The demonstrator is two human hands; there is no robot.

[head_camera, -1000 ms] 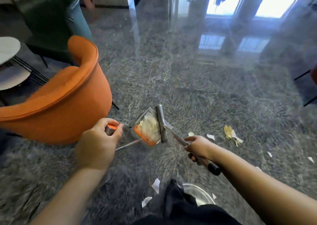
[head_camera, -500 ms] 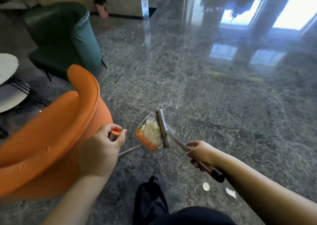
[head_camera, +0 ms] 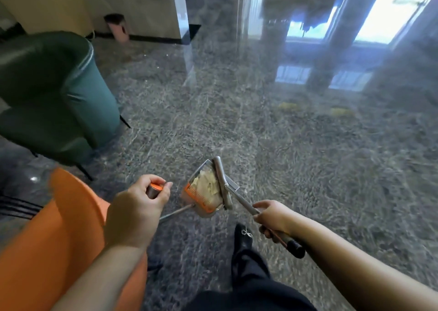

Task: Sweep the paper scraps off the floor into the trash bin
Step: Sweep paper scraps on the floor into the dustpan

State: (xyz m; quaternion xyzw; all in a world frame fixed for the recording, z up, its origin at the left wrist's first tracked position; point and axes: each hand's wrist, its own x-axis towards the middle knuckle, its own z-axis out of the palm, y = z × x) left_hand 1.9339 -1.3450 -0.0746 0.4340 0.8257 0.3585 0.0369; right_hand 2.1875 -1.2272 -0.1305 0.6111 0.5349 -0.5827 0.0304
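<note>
Your left hand point(head_camera: 136, 212) grips the dustpan point(head_camera: 204, 191) handle, your right hand point(head_camera: 272, 217) grips the broom point(head_camera: 239, 198); paper scraps point(head_camera: 205, 184) sit inside the pan, broom head pressed alongside.

An orange chair point(head_camera: 47, 239) stood at lower left, a dark green armchair point(head_camera: 52, 92) behind it. A small pinkish bin point(head_camera: 117, 27) sat against the beige wall point(head_camera: 94, 2).
</note>
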